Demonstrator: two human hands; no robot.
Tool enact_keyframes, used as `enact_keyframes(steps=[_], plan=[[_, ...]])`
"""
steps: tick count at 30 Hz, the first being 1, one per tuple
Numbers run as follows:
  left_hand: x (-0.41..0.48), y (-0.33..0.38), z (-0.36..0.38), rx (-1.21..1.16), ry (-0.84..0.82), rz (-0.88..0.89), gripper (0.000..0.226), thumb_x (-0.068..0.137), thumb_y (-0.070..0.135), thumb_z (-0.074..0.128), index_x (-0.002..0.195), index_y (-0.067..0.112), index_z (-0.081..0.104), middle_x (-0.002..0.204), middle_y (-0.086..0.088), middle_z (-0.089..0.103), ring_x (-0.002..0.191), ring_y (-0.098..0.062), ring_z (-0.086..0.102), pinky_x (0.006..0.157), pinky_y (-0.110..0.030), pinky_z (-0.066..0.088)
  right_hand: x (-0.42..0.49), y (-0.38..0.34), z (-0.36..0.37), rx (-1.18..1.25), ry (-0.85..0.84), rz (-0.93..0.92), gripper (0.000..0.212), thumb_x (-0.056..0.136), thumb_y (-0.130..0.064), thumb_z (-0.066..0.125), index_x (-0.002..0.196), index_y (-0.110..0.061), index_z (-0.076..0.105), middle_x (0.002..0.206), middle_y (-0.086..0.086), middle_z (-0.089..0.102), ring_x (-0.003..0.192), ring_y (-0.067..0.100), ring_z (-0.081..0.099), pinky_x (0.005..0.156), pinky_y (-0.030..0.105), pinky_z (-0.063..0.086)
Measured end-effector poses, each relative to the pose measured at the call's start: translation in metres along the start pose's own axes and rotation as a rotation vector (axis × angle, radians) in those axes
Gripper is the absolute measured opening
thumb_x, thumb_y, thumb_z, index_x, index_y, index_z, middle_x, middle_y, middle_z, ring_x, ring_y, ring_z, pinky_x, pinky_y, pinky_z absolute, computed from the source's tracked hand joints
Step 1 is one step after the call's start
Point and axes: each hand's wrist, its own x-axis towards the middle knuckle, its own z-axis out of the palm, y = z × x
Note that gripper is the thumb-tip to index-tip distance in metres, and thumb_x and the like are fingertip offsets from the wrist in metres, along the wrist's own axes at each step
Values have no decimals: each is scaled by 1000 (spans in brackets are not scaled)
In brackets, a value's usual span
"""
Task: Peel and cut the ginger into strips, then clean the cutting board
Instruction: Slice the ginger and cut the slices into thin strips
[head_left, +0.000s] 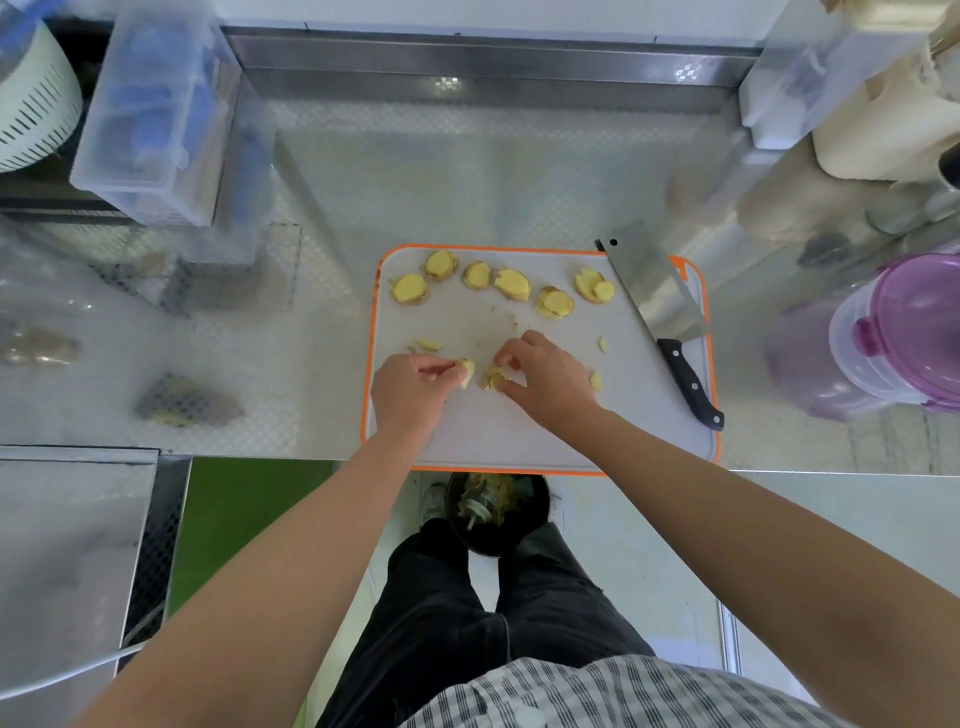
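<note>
A white cutting board (540, 431) with an orange rim lies on the steel counter. Several peeled yellow ginger slices (511, 283) sit in a row along its far edge. My left hand (410, 392) pinches a ginger piece (466, 373) near the board's middle. My right hand (545, 379) pinches another small ginger piece (494, 378) just beside it. Small ginger scraps (596, 380) lie around my hands. A cleaver (660, 301) with a black handle rests on the board's right side, untouched.
A black bin (493, 512) with peelings stands on the floor below the counter edge. Clear plastic boxes (150, 114) stand at back left, a purple-lidded container (904, 332) at right. The steel counter (493, 171) stretches behind the board.
</note>
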Motion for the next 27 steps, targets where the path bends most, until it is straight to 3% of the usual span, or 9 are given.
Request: enact_keyframes(steps=[5, 9, 13, 17, 20, 27], plan=[[3, 1, 2, 8, -10, 14, 13, 78, 25, 78, 86, 15, 77, 64, 5, 63, 71, -18, 62, 70, -29, 49, 3, -2, -1, -7, -13, -36, 12, 88, -25, 62, 99, -21, 60, 103, -1, 53, 90, 20, 58, 69, 39, 52], [3, 2, 4, 15, -23, 8, 12, 78, 24, 78, 86, 15, 77, 64, 4, 64, 70, -17, 62, 73, -31, 50, 3, -2, 0, 50, -29, -48, 7, 86, -20, 62, 93, -18, 60, 94, -3, 60, 80, 15, 56, 64, 29, 43], [3, 3, 5, -59, -38, -55, 8, 78, 24, 78, 82, 18, 75, 62, -4, 65, 59, -14, 58, 69, -28, 47, 5, 6, -7, 455, 66, 227, 14, 77, -17, 75, 87, -17, 65, 80, -2, 66, 72, 11, 60, 65, 24, 49], [4, 7, 11, -201, -78, -189, 9, 77, 19, 80, 82, 13, 76, 68, -8, 71, 50, -11, 57, 55, -24, 45, 0, 6, -22, 902, -64, 338, 18, 77, -10, 78, 91, -8, 68, 74, 5, 66, 64, 9, 62, 63, 20, 51], [0, 16, 17, -370, -151, -296, 9, 80, 9, 76, 86, 3, 73, 59, -2, 70, 45, -7, 57, 44, -17, 42, -4, 7, -24, 925, -126, 313, 14, 79, -8, 76, 91, -10, 68, 79, 8, 69, 65, 6, 63, 67, 21, 53], [-5, 19, 21, -444, -201, -337, 7, 81, 9, 75, 83, 3, 72, 63, -4, 70, 53, -11, 61, 50, -18, 48, -8, 10, -21, 976, -84, 311, 13, 80, -5, 74, 90, -8, 67, 82, 9, 70, 69, 12, 67, 72, 24, 55]])
